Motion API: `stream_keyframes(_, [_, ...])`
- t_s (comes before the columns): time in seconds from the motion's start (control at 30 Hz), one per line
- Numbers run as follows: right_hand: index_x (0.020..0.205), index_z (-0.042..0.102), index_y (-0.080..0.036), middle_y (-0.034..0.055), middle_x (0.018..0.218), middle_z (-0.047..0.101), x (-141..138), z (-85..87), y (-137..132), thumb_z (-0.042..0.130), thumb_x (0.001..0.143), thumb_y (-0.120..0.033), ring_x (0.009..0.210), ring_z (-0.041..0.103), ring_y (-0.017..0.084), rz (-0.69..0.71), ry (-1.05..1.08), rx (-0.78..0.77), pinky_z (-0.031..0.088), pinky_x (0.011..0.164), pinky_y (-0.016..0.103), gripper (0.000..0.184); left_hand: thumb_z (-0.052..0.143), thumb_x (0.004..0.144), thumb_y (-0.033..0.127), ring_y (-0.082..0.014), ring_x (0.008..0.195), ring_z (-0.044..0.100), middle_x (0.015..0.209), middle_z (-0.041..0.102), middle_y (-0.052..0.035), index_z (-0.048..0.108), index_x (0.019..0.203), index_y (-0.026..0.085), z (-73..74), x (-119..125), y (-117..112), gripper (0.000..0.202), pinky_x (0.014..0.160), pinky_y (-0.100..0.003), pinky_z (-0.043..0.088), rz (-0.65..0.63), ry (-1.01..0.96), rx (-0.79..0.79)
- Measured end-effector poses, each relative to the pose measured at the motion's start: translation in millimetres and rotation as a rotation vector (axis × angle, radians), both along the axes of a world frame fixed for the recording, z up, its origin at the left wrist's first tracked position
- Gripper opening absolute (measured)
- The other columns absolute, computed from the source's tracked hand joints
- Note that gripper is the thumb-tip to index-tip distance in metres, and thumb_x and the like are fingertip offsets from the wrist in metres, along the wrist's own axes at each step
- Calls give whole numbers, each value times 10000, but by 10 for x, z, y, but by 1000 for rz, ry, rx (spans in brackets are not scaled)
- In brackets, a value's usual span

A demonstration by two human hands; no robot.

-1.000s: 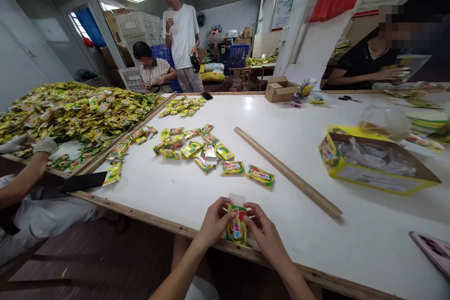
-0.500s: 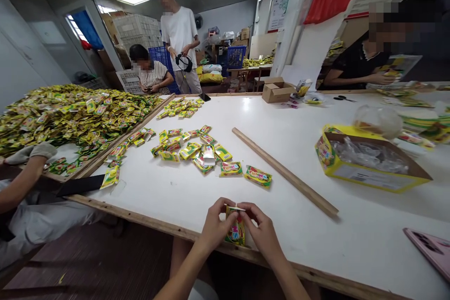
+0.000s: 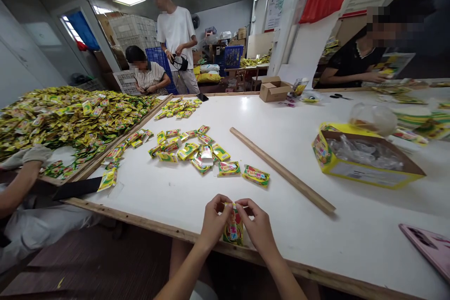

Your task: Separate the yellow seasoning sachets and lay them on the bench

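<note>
Between my two hands, at the table's near edge, a small yellow-green printed carton (image 3: 233,230) stands on end with its top toward my fingers. My left hand (image 3: 215,219) pinches the upper left of the carton with thumb and forefinger. My right hand (image 3: 257,225) is closed on the upper right corner in the same way. Its lower part shows below the fingers; the top edge is partly hidden by them. Beyond my hands lie a similar carton (image 3: 256,175) and another carton (image 3: 228,168), with a loose cluster of cartons (image 3: 188,150) behind them.
A wooden strip (image 3: 281,168) lies slantwise on the white table (image 3: 197,197). To the right are a yellow display box (image 3: 372,176) of clear plastic bags and a pink phone (image 3: 427,248). A large carton heap (image 3: 70,112) lies left, beside a co-worker's gloved hand (image 3: 37,154).
The carton's top flap, which stood out pale and flat between my fingers, now appears folded down. My fingertips have shifted slightly along the top edge. The whole view has moved a little.
</note>
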State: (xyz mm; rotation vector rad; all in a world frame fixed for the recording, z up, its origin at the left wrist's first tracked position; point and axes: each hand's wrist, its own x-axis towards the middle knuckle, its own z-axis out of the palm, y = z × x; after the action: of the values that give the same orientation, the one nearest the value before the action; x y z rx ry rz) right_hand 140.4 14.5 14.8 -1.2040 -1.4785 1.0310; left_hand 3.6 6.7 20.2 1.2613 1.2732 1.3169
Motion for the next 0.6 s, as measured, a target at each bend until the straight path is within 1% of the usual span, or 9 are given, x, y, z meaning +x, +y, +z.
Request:
stream_keyframes(0.13, [831,627,-186,46,776,658,3,3,22,577,834,-516,682,621,214,8,11,-27,467,601,277,334,630,789,305,-106,574,472,642,555,18,588,772,158,-8,-10,29,154,563,-215,391,-13,-40,-27])
stream_keyframes(0.27, [813,628,-184,47,764,656,7,15,32,575,832,-539,676,617,212,20,9,-8,479,616,281,359,639,791,313,-103,581,474,653,560,15,586,752,158,-10,-23,42,168,566,-212,396,-25,-63,-11])
stream_keyframes(0.33, [825,632,-184,52,790,662,19,2,11,570,842,-536,702,624,215,26,14,3,489,640,283,358,646,795,324,-109,598,498,671,583,8,604,766,158,-27,-40,18,173,580,-217,411,-39,-70,-9])
stream_keyframes(0.47, [906,661,-189,61,894,674,44,-89,-66,565,866,-504,776,637,220,53,53,35,508,702,288,331,654,799,339,-146,667,572,739,658,-22,668,875,160,-118,-88,-53,195,637,-248,457,-77,-93,-20])
stream_keyframes(0.53, [935,671,-195,61,922,676,33,-132,-89,568,872,-486,806,642,224,75,78,44,515,727,294,315,650,803,340,-165,692,597,759,682,-37,689,888,161,-168,-103,-65,202,660,-268,475,-85,-70,-16])
stream_keyframes(0.6, [943,677,-200,61,934,677,7,-150,-95,571,873,-479,828,646,230,85,93,43,522,735,298,306,631,816,345,-185,722,617,783,697,-49,702,872,169,-176,-104,-65,198,688,-292,490,-75,-6,3])
